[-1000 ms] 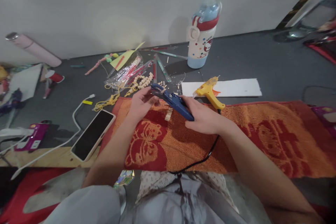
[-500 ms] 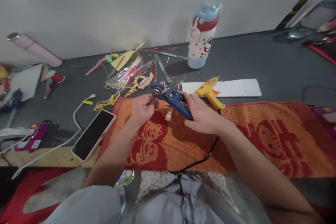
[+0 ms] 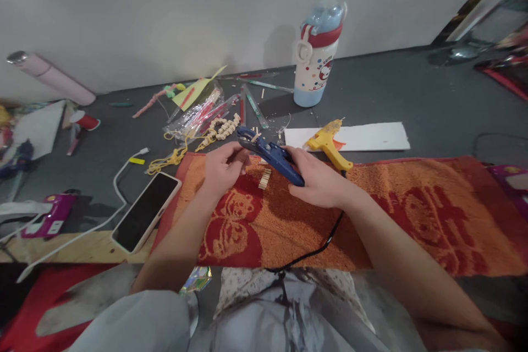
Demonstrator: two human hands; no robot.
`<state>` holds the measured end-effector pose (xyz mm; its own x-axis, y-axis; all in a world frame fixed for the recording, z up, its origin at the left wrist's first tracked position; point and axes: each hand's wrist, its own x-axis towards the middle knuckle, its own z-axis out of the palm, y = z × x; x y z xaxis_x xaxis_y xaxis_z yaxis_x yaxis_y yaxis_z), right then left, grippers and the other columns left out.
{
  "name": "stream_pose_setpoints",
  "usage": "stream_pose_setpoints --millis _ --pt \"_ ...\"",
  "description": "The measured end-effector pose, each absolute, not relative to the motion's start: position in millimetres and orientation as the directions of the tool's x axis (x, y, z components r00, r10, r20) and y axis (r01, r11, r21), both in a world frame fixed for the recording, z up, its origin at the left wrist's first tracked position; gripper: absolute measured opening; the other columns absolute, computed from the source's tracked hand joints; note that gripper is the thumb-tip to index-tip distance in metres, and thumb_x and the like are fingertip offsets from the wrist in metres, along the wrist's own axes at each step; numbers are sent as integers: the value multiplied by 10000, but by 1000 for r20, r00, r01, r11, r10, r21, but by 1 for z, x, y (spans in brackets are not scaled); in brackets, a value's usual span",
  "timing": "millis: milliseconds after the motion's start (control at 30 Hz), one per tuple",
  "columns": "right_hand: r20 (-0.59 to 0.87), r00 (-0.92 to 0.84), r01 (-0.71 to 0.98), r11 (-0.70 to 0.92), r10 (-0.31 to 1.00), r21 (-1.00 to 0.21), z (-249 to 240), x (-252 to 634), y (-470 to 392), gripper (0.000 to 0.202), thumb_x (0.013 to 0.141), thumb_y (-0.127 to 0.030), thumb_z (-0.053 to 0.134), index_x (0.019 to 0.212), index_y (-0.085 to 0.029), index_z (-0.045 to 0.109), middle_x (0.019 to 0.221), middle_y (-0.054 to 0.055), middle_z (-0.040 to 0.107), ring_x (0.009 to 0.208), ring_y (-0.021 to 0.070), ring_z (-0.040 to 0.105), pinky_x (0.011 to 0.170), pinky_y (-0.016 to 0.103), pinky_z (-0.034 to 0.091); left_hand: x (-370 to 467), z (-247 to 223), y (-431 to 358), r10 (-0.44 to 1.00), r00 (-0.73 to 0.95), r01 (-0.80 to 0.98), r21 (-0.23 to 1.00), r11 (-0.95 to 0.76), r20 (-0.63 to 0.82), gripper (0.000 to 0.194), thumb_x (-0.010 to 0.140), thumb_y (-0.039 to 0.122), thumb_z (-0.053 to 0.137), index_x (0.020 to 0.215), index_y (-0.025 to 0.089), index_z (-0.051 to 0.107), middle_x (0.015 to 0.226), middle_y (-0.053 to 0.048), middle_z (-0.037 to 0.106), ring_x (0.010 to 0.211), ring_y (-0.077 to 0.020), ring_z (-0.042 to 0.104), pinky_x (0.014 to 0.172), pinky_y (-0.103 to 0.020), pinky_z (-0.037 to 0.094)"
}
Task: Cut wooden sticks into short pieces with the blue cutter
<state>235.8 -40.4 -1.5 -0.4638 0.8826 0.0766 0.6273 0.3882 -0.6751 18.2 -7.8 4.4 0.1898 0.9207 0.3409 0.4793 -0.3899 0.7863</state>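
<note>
My right hand (image 3: 317,177) is wrapped round the handles of a blue hand cutter (image 3: 277,160), its jaws pointing away to the left. A short pale strip (image 3: 256,137) shows at the cutter's jaw. Close beside the jaws, my left hand (image 3: 223,169) has thumb and fingers pinched together; anything between them is too small or hidden to name. Below the cutter, several small pale wooden pieces (image 3: 264,178) lie in a row on an orange and red towel (image 3: 313,236).
Behind my hands are a yellow glue gun (image 3: 330,146) on a white board (image 3: 379,136), a tall bottle (image 3: 315,60), plastic packets (image 3: 202,113) and a beaded string (image 3: 225,127). At left lie a phone (image 3: 146,212) and a white cable (image 3: 117,176). A black cord (image 3: 325,245) crosses the towel.
The pale strip at the cutter's jaw has shifted slightly. Both hands keep nearly the same place, and the view has moved a little.
</note>
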Motion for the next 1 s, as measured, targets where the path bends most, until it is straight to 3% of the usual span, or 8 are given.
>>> stream_pose_setpoints --millis 700,1000 --pt "83 -448 647 387 890 -657 -1 236 -40 672 685 -249 534 1322 -97 384 1179 178 558 1039 297 550 871 415 447 17 -3 -6 931 191 457 811 -366 312 175 843 245 481 769 156 612 573 23 619 394 -67 506 427 -182 398" --pt "70 -427 686 374 901 -625 0 236 -40 627 739 -297 546 1312 -80 412 1179 181 584 1024 296 573 865 404 447 16 -1 -6 919 259 517 761 -392 298 275 869 238 425 651 157 571 538 14 597 376 -58 457 420 -179 367"
